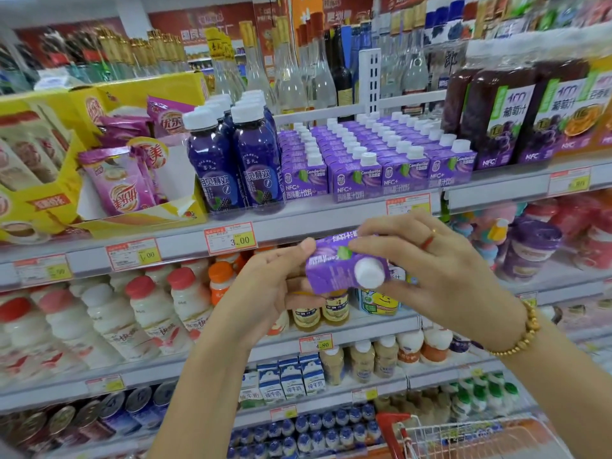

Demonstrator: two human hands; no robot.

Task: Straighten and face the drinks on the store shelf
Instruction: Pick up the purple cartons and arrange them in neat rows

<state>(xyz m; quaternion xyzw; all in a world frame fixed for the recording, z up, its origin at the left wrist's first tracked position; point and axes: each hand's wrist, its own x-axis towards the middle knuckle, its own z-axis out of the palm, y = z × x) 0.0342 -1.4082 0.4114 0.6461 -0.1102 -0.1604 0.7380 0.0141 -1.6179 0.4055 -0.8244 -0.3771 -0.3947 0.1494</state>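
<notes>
Head view shows both hands closed around one purple juice carton (pixel 331 273), held in the air between them, just below the shelf rail (pixel 185 243). The left hand (pixel 265 289) cradles it from beneath with the thumb on its upper edge. The right hand (pixel 430 270) curls its fingers over the top face, just beside the white cap (pixel 369 273). The carton lies tipped on its side, with the cap toward the person and the print upside down, probably so it can be turned until the label faces outward. Above the hands, the matching block of purple cartons (pixel 381 157) stands upright in tight rows with labels forward. The held carton likely belongs at the front of that block. Above and to the left of the hands stand dark blue bottles (pixel 238 160), also facing out. Below the right hand is a red shopping basket (pixel 463 435).
</notes>
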